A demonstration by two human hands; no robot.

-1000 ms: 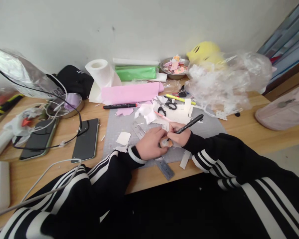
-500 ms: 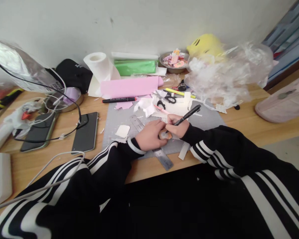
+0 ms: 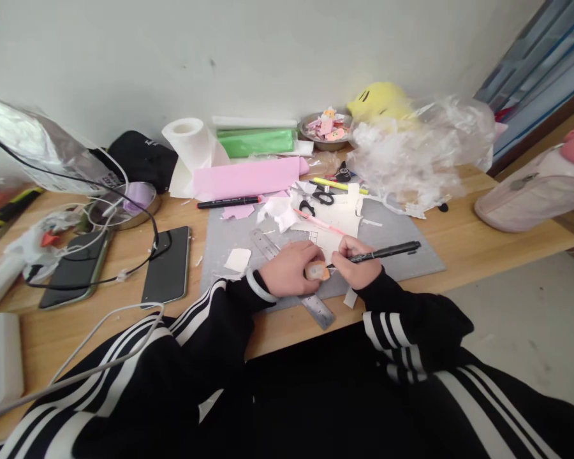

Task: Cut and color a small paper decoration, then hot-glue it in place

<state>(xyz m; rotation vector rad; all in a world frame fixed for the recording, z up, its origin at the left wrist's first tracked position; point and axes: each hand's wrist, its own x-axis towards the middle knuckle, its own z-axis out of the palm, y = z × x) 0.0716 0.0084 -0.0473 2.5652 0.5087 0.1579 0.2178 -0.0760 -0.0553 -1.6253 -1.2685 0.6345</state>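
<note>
My left hand (image 3: 294,268) is wrapped round a small white and orange piece (image 3: 317,271) over the grey cutting mat (image 3: 402,239). In my right hand (image 3: 356,262) is a black marker (image 3: 387,252), its tip at the right side of the small piece and its other end pointing right. A metal ruler (image 3: 318,311) lies partly under my left hand. Behind my hands are white paper pieces (image 3: 280,211), a pink pen (image 3: 320,222) and black-handled scissors (image 3: 323,197).
Two phones (image 3: 166,264) and cables lie at the left. Toward the wall are a paper roll (image 3: 191,143), a pink roll (image 3: 249,178), a bowl of small pieces (image 3: 332,144) and crumpled plastic (image 3: 402,156). A pink bottle (image 3: 530,188) lies at the right.
The marker has tipped from steep to nearly level, and my right hand has shifted slightly right. The small piece shows more between my hands. The view has moved a little.
</note>
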